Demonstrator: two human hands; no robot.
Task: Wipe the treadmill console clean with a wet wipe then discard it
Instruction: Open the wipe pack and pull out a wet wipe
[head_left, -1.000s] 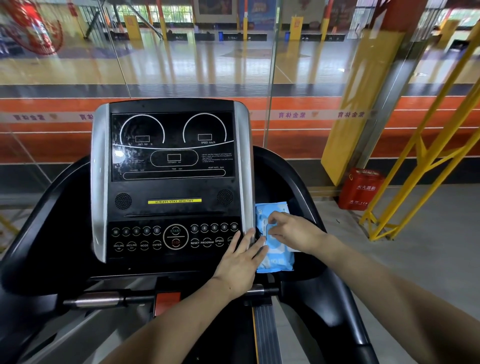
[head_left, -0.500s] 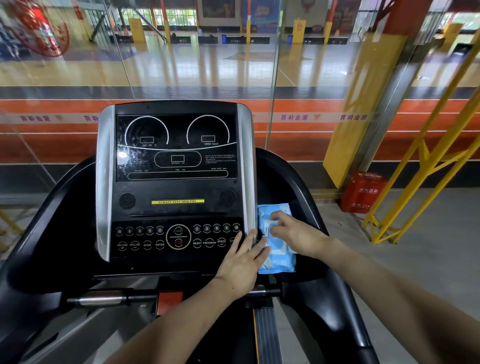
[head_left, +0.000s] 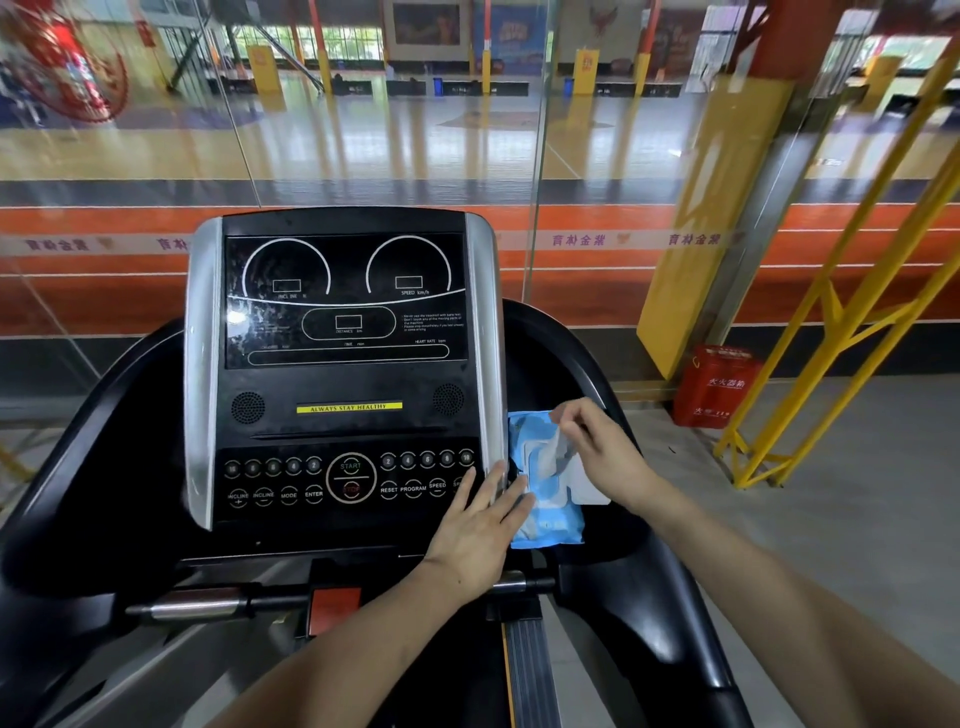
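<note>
The treadmill console (head_left: 343, 364) stands in front of me, black with silver side strips, a dark display above and rows of buttons below. A blue pack of wet wipes (head_left: 545, 519) lies in the tray to its right, its white flap (head_left: 589, 486) lifted open. My left hand (head_left: 478, 525) lies flat with fingers spread, pressing on the pack's left edge and the console's lower right corner. My right hand (head_left: 602, 447) pinches a white wet wipe (head_left: 558, 447) that sticks partly out of the pack's opening.
Black handrails (head_left: 670, 613) curve down both sides of the console, with a metal crossbar (head_left: 197, 605) below it. A glass wall (head_left: 363, 130) stands just behind. To the right are a red box (head_left: 714, 387) on the floor and a yellow steel frame (head_left: 831, 332).
My right hand has risen from the pack's opening, drawing a white wipe up out of it, and the flap now lies open. My left hand stays pressed on the pack.
</note>
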